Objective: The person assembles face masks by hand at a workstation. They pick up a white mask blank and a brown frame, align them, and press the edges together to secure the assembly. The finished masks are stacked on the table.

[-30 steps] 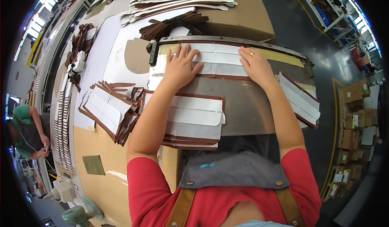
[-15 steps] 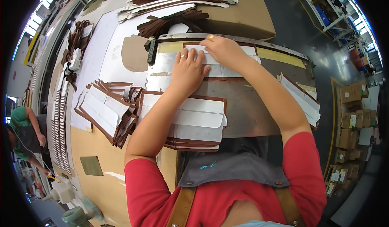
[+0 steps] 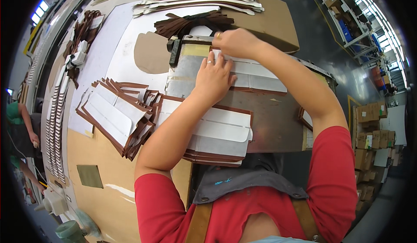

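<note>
My left hand lies flat with its fingers spread on a long white panel edged in brown. That panel rests on a metal plate and runs along a metal bar at the far edge. By the bar, at the panel's upper left corner, my right hand is closed, with thumb and fingers drawn together. Whatever the fingertips pinch is hidden. Below my left forearm lies a stack of similar white and brown panels.
At the left is a fanned pile of brown-edged white pieces. Brown strips and white strips lie beyond the bar, near a cardboard box. A black clamp sits at the bar's left end. Another person works far left.
My right hand has lifted from the panel's top edge toward the bar, its fingers now more curled. My left hand stays flat on the panel. The whole view has shifted slightly.
</note>
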{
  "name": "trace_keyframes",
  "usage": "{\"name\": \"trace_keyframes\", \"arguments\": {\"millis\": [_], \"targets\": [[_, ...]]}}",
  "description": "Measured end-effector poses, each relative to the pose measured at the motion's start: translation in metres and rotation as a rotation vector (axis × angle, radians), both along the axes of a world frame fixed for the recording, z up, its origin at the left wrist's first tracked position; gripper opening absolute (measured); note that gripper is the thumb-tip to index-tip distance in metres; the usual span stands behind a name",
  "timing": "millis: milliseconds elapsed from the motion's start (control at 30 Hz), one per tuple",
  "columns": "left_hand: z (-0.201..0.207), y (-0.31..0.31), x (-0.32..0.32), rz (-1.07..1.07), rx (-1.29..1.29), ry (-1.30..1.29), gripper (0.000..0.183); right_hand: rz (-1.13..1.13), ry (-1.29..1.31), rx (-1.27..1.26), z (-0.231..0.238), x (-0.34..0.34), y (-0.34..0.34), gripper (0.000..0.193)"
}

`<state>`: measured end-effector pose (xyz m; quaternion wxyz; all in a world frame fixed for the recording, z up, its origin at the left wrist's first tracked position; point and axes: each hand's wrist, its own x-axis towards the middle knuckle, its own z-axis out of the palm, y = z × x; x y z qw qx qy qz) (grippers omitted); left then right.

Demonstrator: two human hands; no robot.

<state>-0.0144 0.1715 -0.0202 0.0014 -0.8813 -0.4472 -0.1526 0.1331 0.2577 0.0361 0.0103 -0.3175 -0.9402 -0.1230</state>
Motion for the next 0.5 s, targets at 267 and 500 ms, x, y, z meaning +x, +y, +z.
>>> {"name": "trace_keyframes", "arguments": {"millis": [267, 500], "targets": [[0.003, 0.011, -0.007, 0.033, 0.003, -0.026, 0.04, -0.644, 0.456, 0.055, 0.02, 0.112, -0.043, 0.017], [0.002, 0.01, -0.003, 0.048, 0.067, -0.028, 0.039, -0.586, 0.482, -0.099, -0.032, 0.106, -0.14, 0.032]]}}
